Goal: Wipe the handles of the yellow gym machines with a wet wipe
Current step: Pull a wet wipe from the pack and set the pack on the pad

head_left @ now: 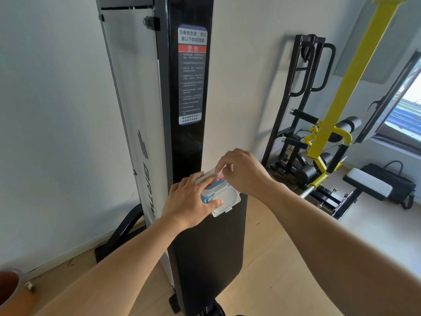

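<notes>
— While we face the tall black machine column (pixel 190 92) at twelve o'clock, what sits at two o'clock?
— We see the yellow gym machine (pixel 335 103), well apart from our hands.
— And the wipes?
— Our left hand (pixel 190 202) grips the wet wipe pack (pixel 218 192), its lid flipped open toward five o'clock. Our right hand (pixel 245 171) pinches a wet wipe (pixel 220 173) at the pack's opening.
</notes>
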`<control>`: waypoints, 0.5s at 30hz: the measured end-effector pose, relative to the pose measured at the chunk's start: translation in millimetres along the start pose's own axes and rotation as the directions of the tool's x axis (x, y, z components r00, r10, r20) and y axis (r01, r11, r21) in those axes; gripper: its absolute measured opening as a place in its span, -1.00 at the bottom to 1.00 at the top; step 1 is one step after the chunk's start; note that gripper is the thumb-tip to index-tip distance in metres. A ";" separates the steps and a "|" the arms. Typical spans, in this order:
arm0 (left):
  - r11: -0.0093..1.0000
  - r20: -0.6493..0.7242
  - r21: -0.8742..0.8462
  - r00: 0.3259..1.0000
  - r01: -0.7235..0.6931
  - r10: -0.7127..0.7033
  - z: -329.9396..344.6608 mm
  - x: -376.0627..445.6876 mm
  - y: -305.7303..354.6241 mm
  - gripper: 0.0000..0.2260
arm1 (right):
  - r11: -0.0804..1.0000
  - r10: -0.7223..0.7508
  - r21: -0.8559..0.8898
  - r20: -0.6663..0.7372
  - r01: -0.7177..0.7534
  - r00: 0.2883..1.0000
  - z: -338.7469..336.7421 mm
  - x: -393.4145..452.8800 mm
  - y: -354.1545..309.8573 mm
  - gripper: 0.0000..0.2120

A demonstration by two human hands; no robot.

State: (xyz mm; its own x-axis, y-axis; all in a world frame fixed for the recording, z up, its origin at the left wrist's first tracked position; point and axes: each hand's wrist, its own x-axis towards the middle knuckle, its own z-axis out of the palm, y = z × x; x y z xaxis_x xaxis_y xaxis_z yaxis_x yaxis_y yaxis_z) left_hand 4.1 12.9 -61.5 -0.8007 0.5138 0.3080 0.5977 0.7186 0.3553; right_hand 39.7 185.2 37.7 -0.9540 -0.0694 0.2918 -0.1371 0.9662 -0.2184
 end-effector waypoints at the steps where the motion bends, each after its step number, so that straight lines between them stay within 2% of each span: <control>1: 1.000 0.001 -0.003 1.000 0.006 -0.006 -0.1 0.1 0.6 -0.39 | 0.998 -0.053 -0.043 0.046 0.055 0.998 -0.2 -2.8 -3.1 -0.76; 3: 1.000 0.002 0.001 1.000 0.007 -0.007 0.7 0.4 0.3 -0.41 | 0.988 -0.109 -0.103 0.048 0.114 0.993 3.5 -6.4 -3.0 -0.81; 7: 1.000 0.003 0.006 1.000 0.015 -0.015 2.0 1.0 -1.2 -0.42 | 0.973 -0.137 -0.184 0.029 0.140 0.990 10.2 -3.8 1.6 -0.75; 12: 1.000 -0.002 0.018 1.000 0.019 -0.019 1.7 1.0 0.3 -0.42 | 0.964 -0.098 -0.240 0.090 0.117 0.991 12.5 -1.0 -0.2 -0.76; 15: 1.000 -0.010 0.014 1.000 0.011 -0.011 1.3 -0.2 0.2 -0.43 | 0.986 -0.038 -0.161 0.066 0.049 0.997 17.7 -2.1 -2.6 -0.84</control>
State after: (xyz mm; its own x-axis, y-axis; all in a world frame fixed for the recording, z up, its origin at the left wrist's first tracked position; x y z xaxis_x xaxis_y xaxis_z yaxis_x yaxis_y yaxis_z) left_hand 4.3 13.5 -62.6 -0.8070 0.5009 0.3128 0.5879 0.7311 0.3461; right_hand 37.3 178.4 21.2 -0.9636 -0.1227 0.2375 -0.1386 0.9890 -0.0512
